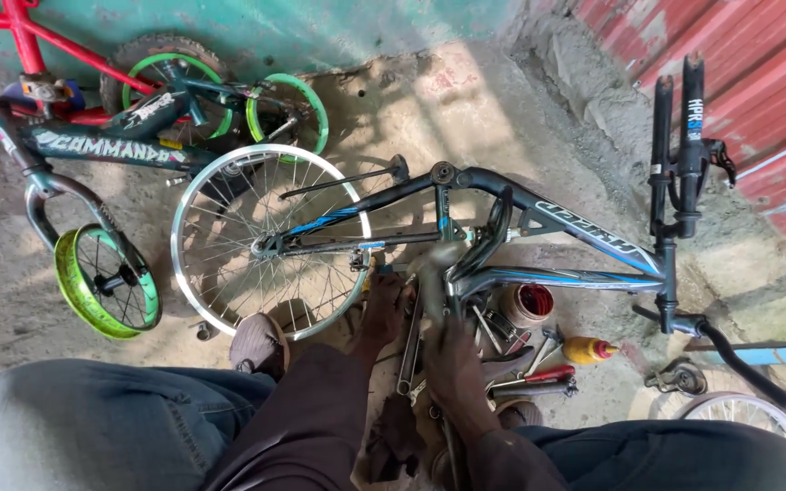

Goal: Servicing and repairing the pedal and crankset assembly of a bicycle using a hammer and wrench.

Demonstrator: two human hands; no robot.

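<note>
Head view: black-and-blue metal bicycle frame (pixel 539 223), laid flat on concrete ground (pixel 466 109). Left hand (pixel 384 309) is pressed beside its bottom bracket, finger state indiscernible; right hand (pixel 452 355) is closed around a long steel wrench (pixel 408 350). Silver spoked wheel (pixel 270 241) remains attached.

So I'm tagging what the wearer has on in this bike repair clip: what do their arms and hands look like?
Both hands are bare, no gloves. The left hand comes out of a long, dark brown sleeve that covers the arm to the wrist. The right hand has a similar dark sleeve ending further up the forearm. No watch, rings or markings are visible, though the hands lie in shade.
</note>
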